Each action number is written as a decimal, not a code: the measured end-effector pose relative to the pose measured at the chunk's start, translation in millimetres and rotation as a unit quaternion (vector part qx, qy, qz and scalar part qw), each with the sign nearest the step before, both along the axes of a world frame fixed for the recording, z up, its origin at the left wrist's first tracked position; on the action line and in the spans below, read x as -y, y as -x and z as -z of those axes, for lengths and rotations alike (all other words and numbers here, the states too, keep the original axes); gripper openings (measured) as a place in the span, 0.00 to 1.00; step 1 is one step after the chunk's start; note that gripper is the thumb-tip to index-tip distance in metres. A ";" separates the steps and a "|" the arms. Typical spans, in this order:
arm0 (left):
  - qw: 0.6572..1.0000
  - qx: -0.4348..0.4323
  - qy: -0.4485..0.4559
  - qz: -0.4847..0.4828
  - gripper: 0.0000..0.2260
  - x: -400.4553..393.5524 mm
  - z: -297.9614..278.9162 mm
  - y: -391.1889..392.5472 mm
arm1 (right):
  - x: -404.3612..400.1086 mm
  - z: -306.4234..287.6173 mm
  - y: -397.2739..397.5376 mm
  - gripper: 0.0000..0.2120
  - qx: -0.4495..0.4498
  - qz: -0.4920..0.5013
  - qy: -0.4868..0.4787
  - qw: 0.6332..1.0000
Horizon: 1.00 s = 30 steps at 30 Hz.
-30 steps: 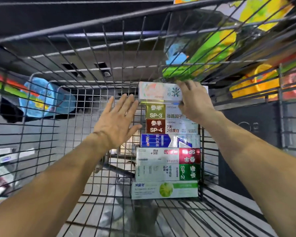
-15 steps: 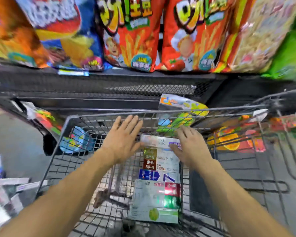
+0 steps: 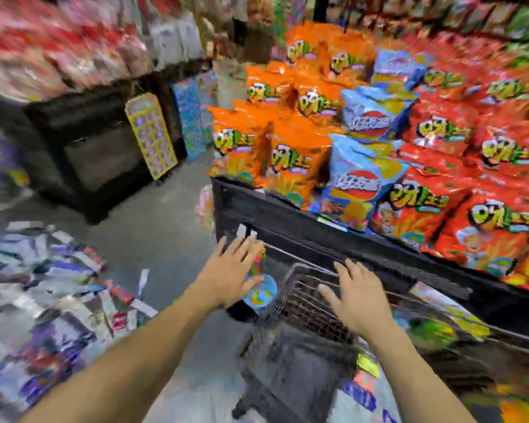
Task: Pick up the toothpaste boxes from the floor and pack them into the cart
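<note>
The view is blurred by head motion. My left hand (image 3: 231,271) hovers open, fingers spread, over the floor just left of the wire cart (image 3: 306,300). Over the cart's front left corner my right hand (image 3: 355,300) is also open and holds nothing. A heap of toothpaste boxes (image 3: 43,300) lies on the grey floor at the left. Inside the cart, bits of coloured boxes (image 3: 364,389) show at the bottom edge, smeared; the stack itself is not readable.
A black shelf (image 3: 318,236) with orange, red and blue snack bags (image 3: 364,184) runs along the right, right behind the cart. Another dark shelf unit (image 3: 98,154) stands at the back left. Grey floor (image 3: 153,227) lies between them.
The view swung up and left, away from the cart's inside. My right hand let go of the top toothpaste box, and both hands rose out of the cart, open.
</note>
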<state>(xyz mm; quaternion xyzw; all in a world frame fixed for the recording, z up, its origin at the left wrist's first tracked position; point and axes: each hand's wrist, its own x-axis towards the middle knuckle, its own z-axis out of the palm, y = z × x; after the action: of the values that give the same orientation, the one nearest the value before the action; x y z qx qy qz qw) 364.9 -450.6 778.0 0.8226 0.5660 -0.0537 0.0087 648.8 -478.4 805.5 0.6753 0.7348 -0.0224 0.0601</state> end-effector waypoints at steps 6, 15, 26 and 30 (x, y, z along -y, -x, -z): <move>0.981 0.024 0.029 -0.192 0.42 99.9 12.4 237.0 | -5.7 20.6 200.4 0.45 -0.026 -0.126 0.019 0.992; 0.883 0.078 0.071 -0.457 0.51 250.5 51.5 427.5 | 25.2 41.8 475.3 0.44 0.006 -0.341 0.090 0.936; 0.743 0.105 0.153 -0.643 0.46 325.8 146.1 499.4 | 36.1 151.5 666.6 0.31 0.035 -0.519 0.209 0.828; 0.715 0.113 0.185 -0.664 0.43 318.4 207.6 527.3 | 35.3 232.0 718.0 0.40 0.047 -0.527 0.246 0.812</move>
<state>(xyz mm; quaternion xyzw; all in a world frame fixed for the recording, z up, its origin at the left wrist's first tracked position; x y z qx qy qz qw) -162.5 -768.9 570.4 0.2167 0.9404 -0.0445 0.2583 -69.1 -513.7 573.5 0.1475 0.9443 -0.1353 0.2612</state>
